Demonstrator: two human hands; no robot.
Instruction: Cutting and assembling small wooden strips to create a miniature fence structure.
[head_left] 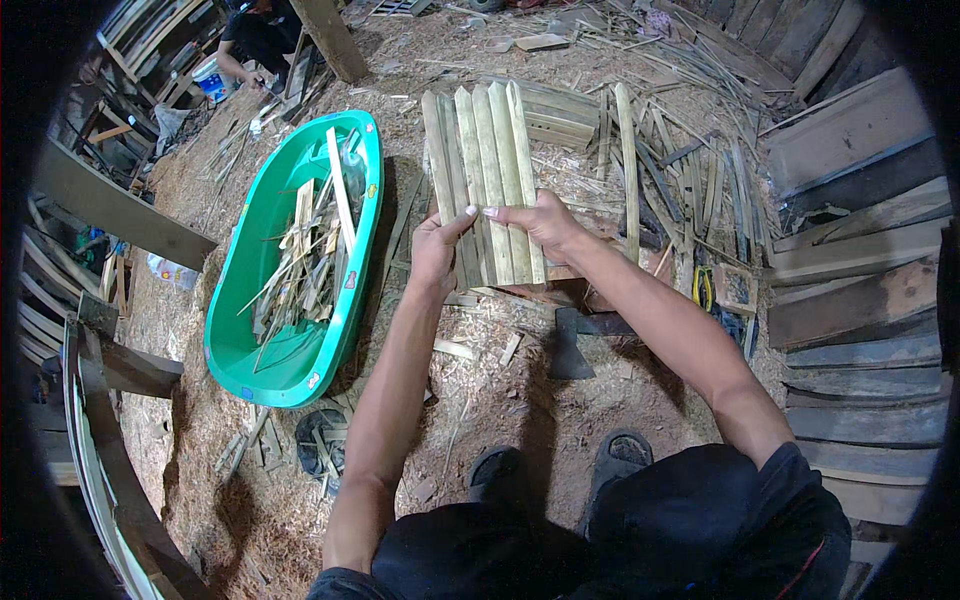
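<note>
Both of my hands grip a row of pale wooden slats (492, 180), set side by side, with several pointed at their far ends. My left hand (435, 250) clasps the row's near left edge. From the right, my right hand (545, 222) holds it, with its thumb across the front and meeting the left thumb. The fingers behind the slats are hidden. Just beyond lies a stack of similar slats (560, 115). Below my right forearm, a hatchet (571, 348) shows its dark blade, its handle partly covered by the arm.
At the left stands a green plastic tub (230, 350) holding wood offcuts (305, 260). Loose strips (690, 190) lie to the right, beside a plank wall (860, 320). Wooden posts (130, 215) rise at the left. Another person (262, 45) crouches at the far left near a white-and-blue bucket (209, 80).
</note>
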